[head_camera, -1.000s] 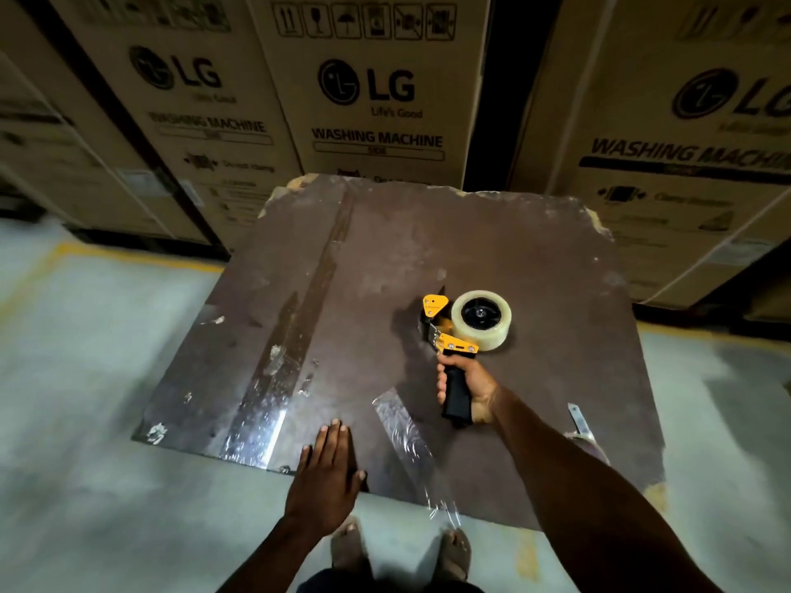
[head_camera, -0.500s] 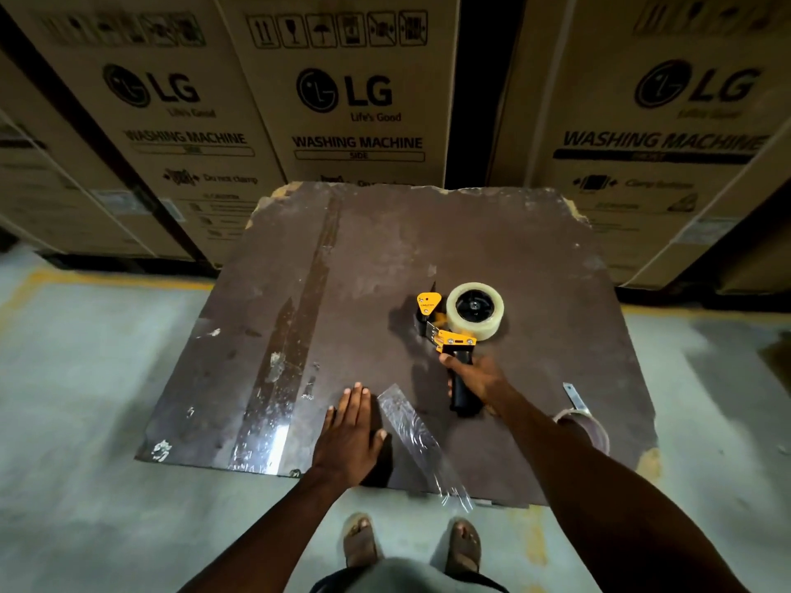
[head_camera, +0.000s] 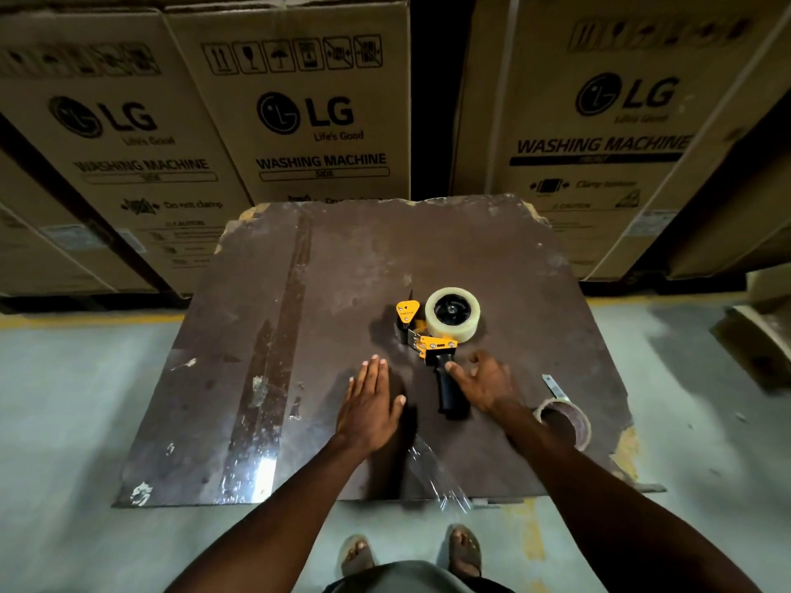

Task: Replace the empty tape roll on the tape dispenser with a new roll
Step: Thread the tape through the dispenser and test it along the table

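I see a dim storeroom with big cardboard boxes (head_camera: 308, 113) stacked at the back; in front of them sits a worn brown board (head_camera: 342, 258) that serves as my table, with old shiny tape stuck on it in strips.

The tape dispenser (head_camera: 432, 348) lies on its side near the middle of the board; a full new roll (head_camera: 453, 312) of clear tape sits on its wheel, so I judge the swap is nearly done. The empty roll (head_camera: 565, 421), just a thin card ring, lies near the right edge of the board, well apart from the dispenser.

My left hand (head_camera: 370, 406) is flat, palm down, fingers straight and holding nothing; it rests on the board just left of the dispenser. My right hand (head_camera: 488, 385) is spread open too; its thumb touches the black handle (head_camera: 447, 391), but it grips nothing.

I think the dispenser is light but hard, made of metal and plastic; it will not bend. The best place to hold it is the black handle, which looks made for a fist; I would keep away from the front end by the orange flap (head_camera: 406, 311), since I guess the sharp cutter sits there, though I cannot see its teeth. The tape roll is firm and smooth on its sides; its loose end will be sticky, so I would pinch that end by the edge only. The card ring is very light and easy to squash.
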